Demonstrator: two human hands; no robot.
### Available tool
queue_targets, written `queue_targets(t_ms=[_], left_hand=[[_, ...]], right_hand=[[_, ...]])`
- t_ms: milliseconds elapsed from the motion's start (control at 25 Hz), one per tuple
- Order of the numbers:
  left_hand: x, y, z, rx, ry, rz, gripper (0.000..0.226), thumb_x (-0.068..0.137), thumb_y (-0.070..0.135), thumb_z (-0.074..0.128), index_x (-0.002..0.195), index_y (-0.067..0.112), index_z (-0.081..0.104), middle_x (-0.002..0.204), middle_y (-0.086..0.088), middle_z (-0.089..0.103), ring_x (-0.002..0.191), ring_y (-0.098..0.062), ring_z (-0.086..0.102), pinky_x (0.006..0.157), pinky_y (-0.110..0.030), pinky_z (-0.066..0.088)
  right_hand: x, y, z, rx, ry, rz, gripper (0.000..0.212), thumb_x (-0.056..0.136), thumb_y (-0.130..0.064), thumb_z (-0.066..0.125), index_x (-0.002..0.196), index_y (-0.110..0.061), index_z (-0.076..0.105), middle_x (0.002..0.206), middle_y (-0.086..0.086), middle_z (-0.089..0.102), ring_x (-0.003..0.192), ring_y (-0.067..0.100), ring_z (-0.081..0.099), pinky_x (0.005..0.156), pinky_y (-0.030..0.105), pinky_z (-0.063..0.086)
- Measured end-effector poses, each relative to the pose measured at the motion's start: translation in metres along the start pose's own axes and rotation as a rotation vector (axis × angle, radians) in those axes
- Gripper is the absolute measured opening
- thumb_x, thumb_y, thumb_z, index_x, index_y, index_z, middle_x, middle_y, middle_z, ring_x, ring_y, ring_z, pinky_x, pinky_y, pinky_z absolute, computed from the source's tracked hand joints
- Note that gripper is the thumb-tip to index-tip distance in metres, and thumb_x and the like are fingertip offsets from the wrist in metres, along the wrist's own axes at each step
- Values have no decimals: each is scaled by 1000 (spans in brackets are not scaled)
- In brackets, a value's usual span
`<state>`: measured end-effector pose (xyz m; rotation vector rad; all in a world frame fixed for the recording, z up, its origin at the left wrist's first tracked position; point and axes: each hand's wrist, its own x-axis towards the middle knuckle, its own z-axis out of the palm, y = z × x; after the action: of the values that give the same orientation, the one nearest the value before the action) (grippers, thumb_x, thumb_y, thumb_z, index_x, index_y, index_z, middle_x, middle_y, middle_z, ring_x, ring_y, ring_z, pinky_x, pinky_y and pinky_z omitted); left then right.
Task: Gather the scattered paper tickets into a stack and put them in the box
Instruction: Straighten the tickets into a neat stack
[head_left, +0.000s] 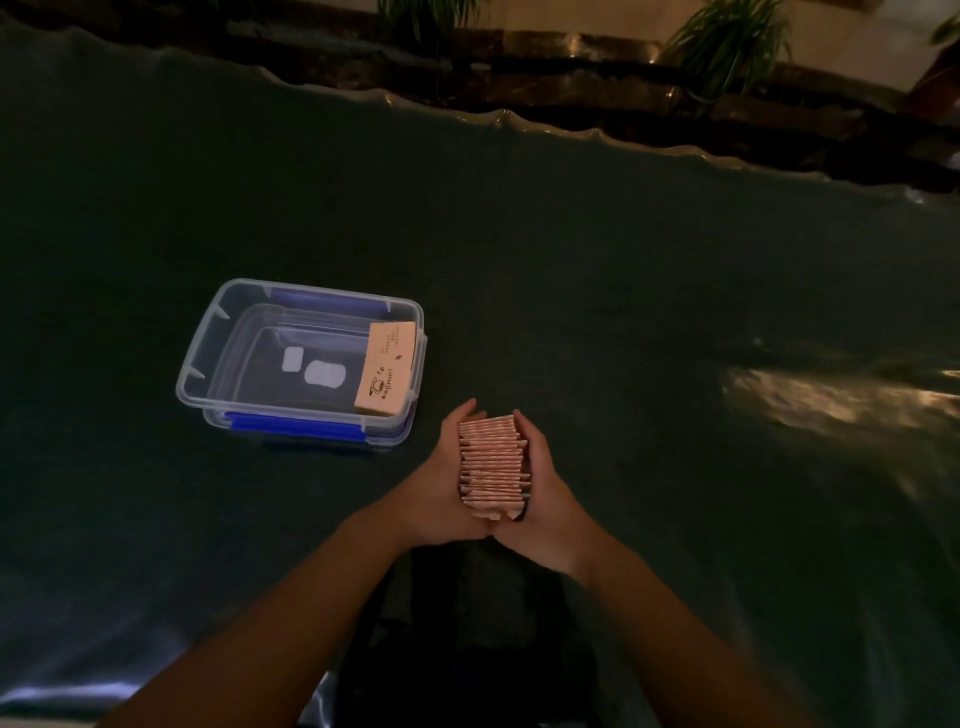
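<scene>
A thick stack of pinkish paper tickets (493, 467) stands on edge between my two hands, just above the dark green table. My left hand (441, 483) presses its left side and my right hand (545, 493) presses its right side, fingers curled around the ends. To the upper left sits a clear plastic box (208, 364) with blue clips, lid off. One stack of tan tickets (387, 368) with a cup drawing leans against the box's right wall inside.
The dark green cloth (623, 260) covers the whole table, its wavy far edge running along the top. Potted plants (727, 47) stand beyond it. Two white labels (317, 370) show on the box floor. A dark bag or seat (467, 623) lies below my forearms.
</scene>
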<state>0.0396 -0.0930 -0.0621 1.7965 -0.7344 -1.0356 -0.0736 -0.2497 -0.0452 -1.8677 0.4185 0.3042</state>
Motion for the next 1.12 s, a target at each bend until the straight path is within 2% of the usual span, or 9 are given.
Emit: queue_targets(t_ms=[160, 240, 440, 520, 640, 800, 960, 1040, 1120], left_hand=[[-1, 8, 8, 39, 118, 18, 101, 70, 38, 90, 142, 57, 21, 137, 15, 53, 126, 5, 54, 115, -39, 44], [-2, 13, 4, 73, 117, 36, 91, 71, 41, 89, 130, 71, 26, 137, 16, 51, 126, 3, 54, 114, -42, 46], [-8, -5, -4, 56, 35, 5, 142, 57, 40, 97, 153, 51, -7, 154, 7, 39, 142, -7, 42, 116, -33, 34], [-6, -6, 1, 41, 51, -19, 133, 60, 39, 97, 154, 47, 3, 152, 9, 42, 139, -4, 45, 117, -33, 35], [-1, -2, 6, 41, 127, -4, 94, 70, 39, 91, 148, 33, 40, 143, 9, 51, 131, -2, 53, 116, -41, 44], [1, -3, 5, 68, 81, -10, 106, 64, 44, 92, 151, 36, 33, 147, 9, 44, 131, -2, 50, 114, -32, 42], [7, 4, 6, 43, 150, -48, 87, 71, 37, 92, 143, 37, 44, 140, 9, 51, 121, 1, 53, 112, -36, 42], [9, 8, 3, 19, 161, -45, 81, 71, 35, 93, 139, 38, 48, 136, 11, 59, 124, -2, 56, 109, -34, 43], [7, 12, -1, -31, 142, -67, 85, 67, 33, 96, 136, 42, 47, 129, 18, 62, 119, 5, 57, 102, -24, 42]], right_hand=[[2, -12, 12, -17, 136, 3, 120, 80, 9, 84, 160, -32, 4, 163, 13, 32, 143, 16, 50, 123, 37, 39], [1, -13, 10, -41, 135, -9, 117, 81, 5, 83, 157, -35, 4, 162, 14, 32, 141, 16, 51, 121, 32, 40], [-5, -15, 10, -61, 37, 2, 134, 77, -10, 94, 167, -26, -4, 171, 2, 20, 150, 7, 38, 117, 15, 33], [-2, -17, 16, -40, 53, 4, 132, 77, -2, 91, 167, -28, -2, 170, 5, 23, 151, 10, 39, 123, 27, 34], [3, -15, 15, -56, 121, -19, 126, 78, 1, 87, 164, -33, 2, 165, 7, 27, 148, 15, 43, 125, 39, 37], [4, -2, 10, -43, 100, -1, 122, 77, 4, 85, 155, -45, 6, 160, 5, 38, 143, 13, 50, 120, 38, 44], [9, 5, 13, 54, 141, 26, 109, 80, 10, 76, 135, -67, 23, 142, -6, 57, 127, 1, 62, 106, 28, 52], [11, 6, 9, 107, 140, 24, 104, 75, 8, 75, 131, -66, 30, 139, -8, 59, 122, -4, 63, 95, 19, 54], [10, 4, 3, 180, 116, 34, 98, 69, 0, 78, 132, -63, 36, 140, -8, 61, 123, -2, 65, 94, 23, 58]])
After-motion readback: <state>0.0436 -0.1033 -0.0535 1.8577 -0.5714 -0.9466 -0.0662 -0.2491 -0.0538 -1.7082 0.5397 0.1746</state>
